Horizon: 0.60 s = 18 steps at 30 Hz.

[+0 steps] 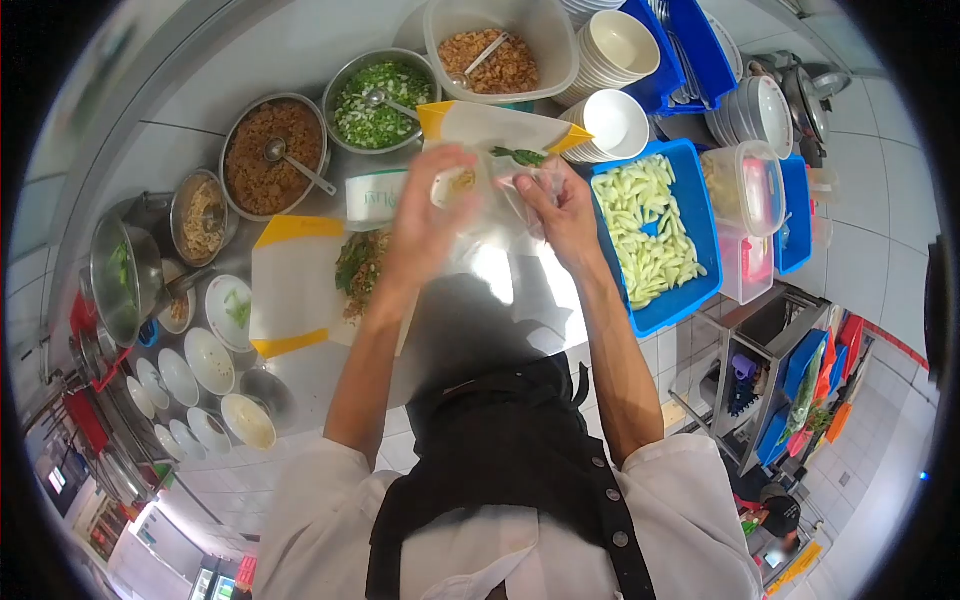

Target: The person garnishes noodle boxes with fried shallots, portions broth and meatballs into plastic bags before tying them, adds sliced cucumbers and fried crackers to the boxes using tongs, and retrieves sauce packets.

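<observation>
Pinching a clear plastic bag (524, 203) above the steel counter (300, 385), the right hand (568, 208) has thumb and fingers closed; the left hand (430, 215) blurs, its grip unreadable. A one-sided hold could let the bag slip.

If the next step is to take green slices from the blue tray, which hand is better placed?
Probably the right hand: it is beside that blue tray, while the blurred left hand is farther away. However, the right seems to pinch clear plastic, so it may need freeing first.
</observation>
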### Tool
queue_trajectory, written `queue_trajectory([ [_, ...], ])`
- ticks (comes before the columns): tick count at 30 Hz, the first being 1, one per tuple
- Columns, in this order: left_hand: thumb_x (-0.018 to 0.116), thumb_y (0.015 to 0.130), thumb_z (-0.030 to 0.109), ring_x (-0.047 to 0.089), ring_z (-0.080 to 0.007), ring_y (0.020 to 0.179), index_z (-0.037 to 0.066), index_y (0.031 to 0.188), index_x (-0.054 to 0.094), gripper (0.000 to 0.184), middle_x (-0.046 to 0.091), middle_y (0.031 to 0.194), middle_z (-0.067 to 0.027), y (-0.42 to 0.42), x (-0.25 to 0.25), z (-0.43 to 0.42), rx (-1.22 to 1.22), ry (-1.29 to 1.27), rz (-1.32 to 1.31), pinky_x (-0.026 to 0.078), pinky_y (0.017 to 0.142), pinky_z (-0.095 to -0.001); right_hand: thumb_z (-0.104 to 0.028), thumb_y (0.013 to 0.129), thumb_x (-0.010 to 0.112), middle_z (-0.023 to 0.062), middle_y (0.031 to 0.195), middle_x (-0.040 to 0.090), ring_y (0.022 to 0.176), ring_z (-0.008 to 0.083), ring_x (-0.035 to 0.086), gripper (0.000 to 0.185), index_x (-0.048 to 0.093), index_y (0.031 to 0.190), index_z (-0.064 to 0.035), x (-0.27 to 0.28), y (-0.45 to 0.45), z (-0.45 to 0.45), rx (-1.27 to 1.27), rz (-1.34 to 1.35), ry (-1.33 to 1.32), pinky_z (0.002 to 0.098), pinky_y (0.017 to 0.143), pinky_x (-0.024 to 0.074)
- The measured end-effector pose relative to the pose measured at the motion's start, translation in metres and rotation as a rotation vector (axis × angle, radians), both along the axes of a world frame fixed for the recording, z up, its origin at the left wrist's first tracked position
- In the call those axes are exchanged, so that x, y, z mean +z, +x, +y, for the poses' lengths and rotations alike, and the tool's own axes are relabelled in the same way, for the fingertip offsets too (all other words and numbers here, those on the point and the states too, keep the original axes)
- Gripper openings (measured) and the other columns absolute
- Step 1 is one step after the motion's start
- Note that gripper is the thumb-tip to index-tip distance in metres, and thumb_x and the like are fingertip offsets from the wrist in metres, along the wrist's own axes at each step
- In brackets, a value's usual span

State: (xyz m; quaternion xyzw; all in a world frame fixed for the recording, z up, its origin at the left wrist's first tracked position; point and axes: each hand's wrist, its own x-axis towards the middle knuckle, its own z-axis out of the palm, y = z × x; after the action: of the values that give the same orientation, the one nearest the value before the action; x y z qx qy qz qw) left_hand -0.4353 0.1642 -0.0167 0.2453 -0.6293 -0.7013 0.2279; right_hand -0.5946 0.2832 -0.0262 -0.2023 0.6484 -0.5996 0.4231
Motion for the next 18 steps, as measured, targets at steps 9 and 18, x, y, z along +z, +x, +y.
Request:
queue_trajectory([
  [9, 0.068, 0.087, 0.020, 0.033, -0.0008, 0.048, 0.015, 0.137, 0.045, 0.055, 0.057, 0.104, -0.0029, -0.006, -0.005, -0.027, -0.206, 0.644, -0.476, 0.023, 0.039, -0.0158, -0.007, 0.093, 0.060, 0.0087, 0.098, 0.069, 0.082, 0.0090, 0.062, 0.016, 0.046, 0.086, -0.0116, -0.010, -0.016, -0.002, -0.029, -0.308, -0.234, 0.0232, 0.069, 0.0501],
  [18, 0.063, 0.079, -0.004, 0.062, -0.0293, 0.069, 0.005, 0.110, 0.060, 0.032, 0.063, 0.089, -0.0146, -0.011, -0.040, 0.007, 0.219, -0.497, -0.655, 0.050, 0.062, -0.0388, -0.010, 0.079, 0.073, 0.0150, 0.088, 0.060, 0.080, 0.0342, 0.063, 0.036, 0.045, 0.099, -0.0010, -0.062, -0.005, -0.002, -0.239, 0.936, 0.311, 0.0405, 0.069, 0.0500],
])
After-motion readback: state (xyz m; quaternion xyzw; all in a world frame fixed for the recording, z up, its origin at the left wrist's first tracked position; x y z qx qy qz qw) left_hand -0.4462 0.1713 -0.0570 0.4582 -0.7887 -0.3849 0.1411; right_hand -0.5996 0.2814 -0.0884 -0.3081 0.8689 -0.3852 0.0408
